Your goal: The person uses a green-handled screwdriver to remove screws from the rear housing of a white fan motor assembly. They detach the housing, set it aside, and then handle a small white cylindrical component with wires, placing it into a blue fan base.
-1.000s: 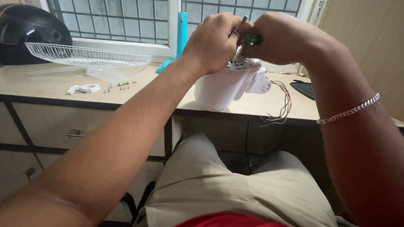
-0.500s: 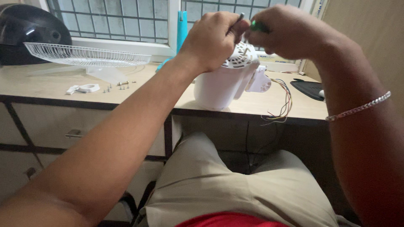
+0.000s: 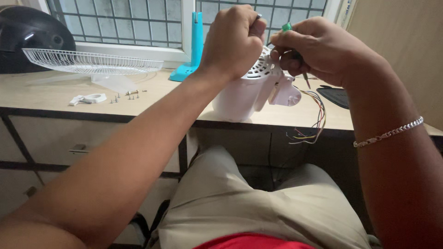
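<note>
From the left, I see a white wire fan guard (image 3: 92, 62) resting on the desk (image 3: 41, 94), with a white plastic ring (image 3: 90, 98) and a scatter of loose screws (image 3: 123, 96) in front of it; I judge a stray elbow could sweep those off the edge. My left hand (image 3: 233, 41) is closed around the metal shaft sticking up from the white fan motor housing (image 3: 244, 94), which stands near the desk's front edge. If that grip slackens, the housing could tip. My right hand (image 3: 318, 48) is clamped on a green-handled screwdriver (image 3: 295, 53) just beside the housing's vented top. The coloured wires (image 3: 314, 117) dangle over the edge and could snag.
</note>
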